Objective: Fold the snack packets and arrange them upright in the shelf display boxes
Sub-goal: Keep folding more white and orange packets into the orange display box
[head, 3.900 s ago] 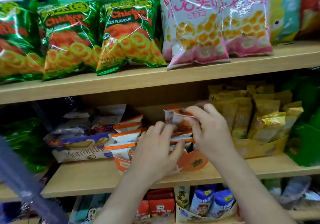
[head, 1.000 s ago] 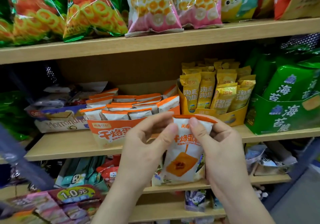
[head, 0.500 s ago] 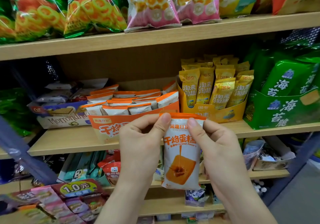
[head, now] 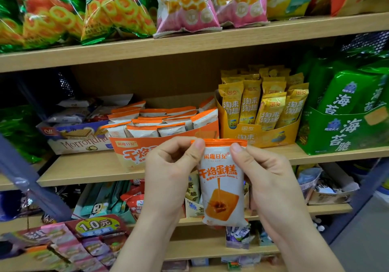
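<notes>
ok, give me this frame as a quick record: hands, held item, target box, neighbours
left hand: pinches the packet's top left corner
right hand: pinches the packet's top right corner
packet: white, orange top seal, upright, held in front of the shelves, outside any box
orange display box: on the middle shelf, matching packets standing in rows
yellow display box: right of the orange one, yellow packets upright
wafer box: left of the orange one

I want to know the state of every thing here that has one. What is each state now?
Caramel cake packet: held upright, sealed, not in any box.
Left hand: pinches its top left corner.
Right hand: pinches its top right corner.
Orange display box: open-topped, nearly full of packets.
Yellow display box: open-topped, packets standing upright.
</notes>
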A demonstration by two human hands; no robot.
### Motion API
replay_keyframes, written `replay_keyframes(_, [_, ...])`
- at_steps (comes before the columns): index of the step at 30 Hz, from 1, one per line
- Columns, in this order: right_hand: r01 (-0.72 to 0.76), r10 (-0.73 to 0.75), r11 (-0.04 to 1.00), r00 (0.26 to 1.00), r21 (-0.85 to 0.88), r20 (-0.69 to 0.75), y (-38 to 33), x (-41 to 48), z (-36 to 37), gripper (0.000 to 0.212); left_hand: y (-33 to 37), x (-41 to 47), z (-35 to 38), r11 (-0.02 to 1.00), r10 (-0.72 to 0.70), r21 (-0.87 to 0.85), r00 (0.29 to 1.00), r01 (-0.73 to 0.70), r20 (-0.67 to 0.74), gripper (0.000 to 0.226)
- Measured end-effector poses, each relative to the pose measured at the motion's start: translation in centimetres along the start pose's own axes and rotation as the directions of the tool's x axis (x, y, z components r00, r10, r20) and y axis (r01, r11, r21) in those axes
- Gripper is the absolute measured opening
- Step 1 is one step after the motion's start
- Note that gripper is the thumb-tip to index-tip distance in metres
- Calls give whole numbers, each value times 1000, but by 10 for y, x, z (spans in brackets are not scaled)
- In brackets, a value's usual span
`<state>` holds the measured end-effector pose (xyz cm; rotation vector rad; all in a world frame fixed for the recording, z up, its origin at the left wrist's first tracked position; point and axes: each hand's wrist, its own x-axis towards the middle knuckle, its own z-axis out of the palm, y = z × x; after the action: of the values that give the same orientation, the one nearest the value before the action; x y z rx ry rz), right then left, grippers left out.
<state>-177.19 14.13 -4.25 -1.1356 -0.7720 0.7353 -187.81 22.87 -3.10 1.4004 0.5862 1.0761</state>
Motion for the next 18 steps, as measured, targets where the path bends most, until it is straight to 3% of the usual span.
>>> replay_keyframes(3, [29,-29,996,1000,-80,-3,1,-1,-1,29,6,3,-5,992,17,119,990,-33,137,15])
replay_keyframes(6, [69,-68,991,998,-114,14,1,-1,0,22,7,4,-6,969,82,220,989,-108,123,13])
replay_keyframes(9, [103,-98,990,994,-96,55,-1,1,0,27,2,1,-5,975,108,191,993,-114,38,11])
replay_keyframes(12, [133,-131,988,991,-79,31,-2,3,-3,28,-3,-1,-6,996,35,80,999,-32,-37,11])
replay_keyframes(18, [211,-216,968,976,-133,-24,4,3,-4,16,-6,-1,-9,999,-4,52,1000,3,6,14])
